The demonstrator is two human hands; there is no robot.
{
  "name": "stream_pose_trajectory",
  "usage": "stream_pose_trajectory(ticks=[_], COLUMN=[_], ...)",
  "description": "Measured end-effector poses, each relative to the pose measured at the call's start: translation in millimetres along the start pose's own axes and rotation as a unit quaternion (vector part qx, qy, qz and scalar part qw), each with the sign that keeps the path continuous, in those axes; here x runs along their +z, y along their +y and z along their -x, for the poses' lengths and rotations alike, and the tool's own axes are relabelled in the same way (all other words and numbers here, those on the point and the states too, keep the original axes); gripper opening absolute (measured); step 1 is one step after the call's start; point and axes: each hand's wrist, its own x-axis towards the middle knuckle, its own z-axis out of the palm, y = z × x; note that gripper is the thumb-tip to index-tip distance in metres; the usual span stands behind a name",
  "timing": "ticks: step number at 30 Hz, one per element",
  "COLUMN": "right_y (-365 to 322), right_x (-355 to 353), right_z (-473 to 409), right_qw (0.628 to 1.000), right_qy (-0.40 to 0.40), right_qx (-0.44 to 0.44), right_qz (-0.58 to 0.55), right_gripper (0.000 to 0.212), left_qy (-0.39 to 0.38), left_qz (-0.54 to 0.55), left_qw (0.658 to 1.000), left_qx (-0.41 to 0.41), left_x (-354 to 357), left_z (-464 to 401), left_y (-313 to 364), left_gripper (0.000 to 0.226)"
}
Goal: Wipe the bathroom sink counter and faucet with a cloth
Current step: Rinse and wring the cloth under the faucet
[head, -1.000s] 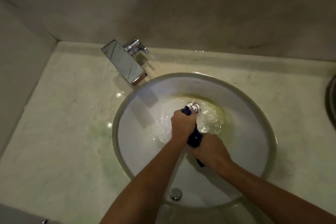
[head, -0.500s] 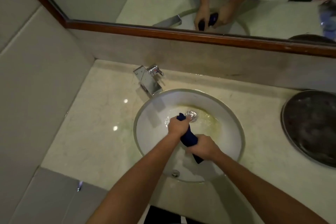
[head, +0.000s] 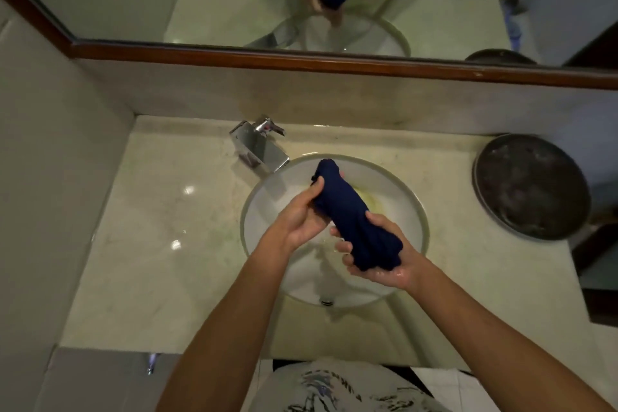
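Cloth (head: 347,214), rolled and wet, was held over the sink (head: 414,207) with left hand (head: 301,214) gripped round its upper end and right hand (head: 378,257) round its lower, judged soft, limp, slippery.

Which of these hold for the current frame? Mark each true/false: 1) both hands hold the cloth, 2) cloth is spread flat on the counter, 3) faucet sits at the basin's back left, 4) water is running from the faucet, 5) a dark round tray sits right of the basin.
1. Both the left hand and right hand hold the dark blue cloth. True.
2. The cloth is spread flat on the counter. False: it is bunched into a roll, held above the basin.
3. The faucet sits at the basin's back left. True.
4. Water is running from the faucet. False: no stream shows.
5. A dark round tray sits right of the basin. True.
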Motion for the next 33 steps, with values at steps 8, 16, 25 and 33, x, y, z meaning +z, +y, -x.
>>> stream_pose_trajectory(ticks=[8,16,25,33], right_y=[36,35,71,80], right_x=[21,50,-14,-24], right_z=[-12,-32,-112,-134], right_qw=[0.971,0.959,0.692,0.666], right_qy=[-0.174,0.241,0.566,0.579], right_qx=[-0.056,-0.060,-0.028,-0.040], right_qz=[-0.153,0.135,0.447,0.469], right_gripper=[0.077,0.026,0.025,0.032], left_qy=[-0.140,0.068,0.289,0.294], left_qz=[0.145,-0.071,-0.440,-0.542], left_qw=[0.979,0.992,0.847,0.785], left_qx=[-0.005,-0.080,-0.072,-0.060], left_x=[18,-6,-63,-75], left_z=[-3,-30,-65,-70], left_y=[0,16,-32,-32], left_gripper=[0.042,0.027,0.011,0.010])
